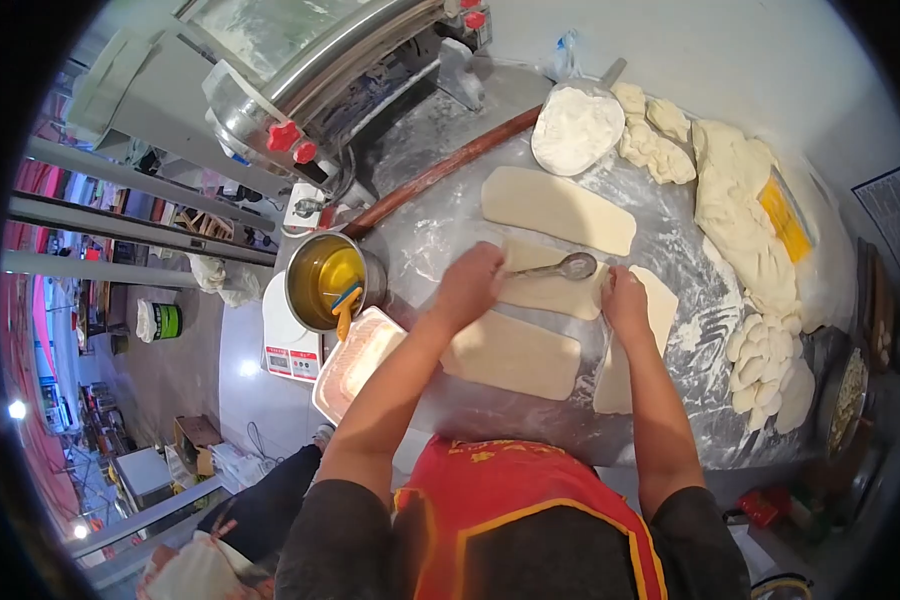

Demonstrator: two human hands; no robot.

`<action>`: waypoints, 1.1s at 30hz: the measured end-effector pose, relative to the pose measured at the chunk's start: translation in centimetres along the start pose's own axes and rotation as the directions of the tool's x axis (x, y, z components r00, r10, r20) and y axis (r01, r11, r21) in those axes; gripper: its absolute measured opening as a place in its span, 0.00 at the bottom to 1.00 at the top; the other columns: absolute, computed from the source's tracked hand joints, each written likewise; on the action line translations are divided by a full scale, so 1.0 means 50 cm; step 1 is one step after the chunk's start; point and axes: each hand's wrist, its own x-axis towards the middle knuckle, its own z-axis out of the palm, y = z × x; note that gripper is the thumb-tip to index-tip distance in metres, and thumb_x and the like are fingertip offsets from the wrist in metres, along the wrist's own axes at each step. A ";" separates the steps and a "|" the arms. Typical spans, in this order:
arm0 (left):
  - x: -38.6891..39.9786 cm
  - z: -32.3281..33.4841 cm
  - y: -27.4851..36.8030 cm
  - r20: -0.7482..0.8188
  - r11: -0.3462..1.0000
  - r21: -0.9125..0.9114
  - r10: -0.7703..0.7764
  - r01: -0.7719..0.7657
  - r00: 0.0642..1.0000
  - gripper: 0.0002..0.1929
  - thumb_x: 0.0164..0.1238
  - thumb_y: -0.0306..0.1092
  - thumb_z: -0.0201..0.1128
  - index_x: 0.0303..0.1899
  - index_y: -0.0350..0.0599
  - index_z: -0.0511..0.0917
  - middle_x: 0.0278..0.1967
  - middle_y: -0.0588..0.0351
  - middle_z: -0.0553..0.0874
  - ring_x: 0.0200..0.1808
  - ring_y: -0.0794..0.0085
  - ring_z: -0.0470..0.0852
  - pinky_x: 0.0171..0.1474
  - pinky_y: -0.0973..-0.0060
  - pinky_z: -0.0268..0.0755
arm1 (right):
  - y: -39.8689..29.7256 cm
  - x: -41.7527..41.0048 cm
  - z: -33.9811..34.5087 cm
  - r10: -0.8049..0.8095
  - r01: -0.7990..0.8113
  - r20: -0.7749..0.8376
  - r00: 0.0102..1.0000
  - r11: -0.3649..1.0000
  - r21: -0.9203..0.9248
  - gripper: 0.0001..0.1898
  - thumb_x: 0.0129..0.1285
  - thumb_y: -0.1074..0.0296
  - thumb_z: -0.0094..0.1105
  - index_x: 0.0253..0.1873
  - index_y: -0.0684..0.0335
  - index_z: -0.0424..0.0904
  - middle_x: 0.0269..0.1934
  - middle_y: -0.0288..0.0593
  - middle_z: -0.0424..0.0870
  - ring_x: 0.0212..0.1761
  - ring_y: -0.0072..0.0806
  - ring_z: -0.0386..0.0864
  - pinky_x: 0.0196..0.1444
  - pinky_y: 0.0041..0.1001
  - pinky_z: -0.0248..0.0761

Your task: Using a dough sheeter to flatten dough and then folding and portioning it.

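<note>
My left hand (472,281) is closed around the handle of a metal spoon (576,265), whose bowl lies over the middle one of several flat dough sheets (540,296). At the right end of that sheet, my right hand (622,296) has its fingers pinched at the dough's edge. Another dough sheet (559,210) lies beyond my hands, one (517,356) lies nearer my body, and one (656,300) extends under and beside my right forearm.
Left are a metal pot (379,281) of yellow liquid, a brush (345,319), a white tray (360,360) and a scale (292,360). A wooden rolling pin (442,172), flour scoop (577,127) and dough-rolling machine (330,67) stand behind; a large dough mass (742,217) is right.
</note>
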 end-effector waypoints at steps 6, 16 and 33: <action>-0.030 0.099 0.005 0.035 0.996 0.076 0.034 -0.037 0.999 0.06 0.57 0.27 0.57 0.37 0.44 0.72 0.37 0.51 0.76 0.40 0.54 0.76 0.43 0.64 0.71 | 0.009 0.005 0.014 0.083 -0.075 -0.051 0.995 0.987 0.144 0.13 0.54 0.75 0.51 0.45 0.69 0.75 0.35 0.56 0.81 0.38 0.46 0.80 0.44 0.36 0.72; 0.014 0.082 0.019 0.155 0.941 0.128 -0.332 0.314 0.931 0.13 0.56 0.32 0.61 0.43 0.48 0.72 0.42 0.53 0.74 0.42 0.56 0.78 0.42 0.63 0.71 | 0.021 0.025 0.009 0.160 -0.169 0.065 0.985 0.974 0.154 0.10 0.51 0.69 0.58 0.38 0.66 0.75 0.31 0.53 0.81 0.35 0.46 0.79 0.40 0.36 0.71; 0.001 0.042 -0.038 0.043 0.893 0.322 -0.346 0.315 0.937 0.12 0.56 0.30 0.61 0.43 0.52 0.74 0.41 0.52 0.75 0.44 0.58 0.76 0.45 0.66 0.71 | 0.014 0.019 0.013 0.187 -0.194 0.049 0.981 0.945 0.262 0.07 0.53 0.72 0.56 0.37 0.65 0.72 0.31 0.53 0.80 0.36 0.48 0.79 0.40 0.39 0.70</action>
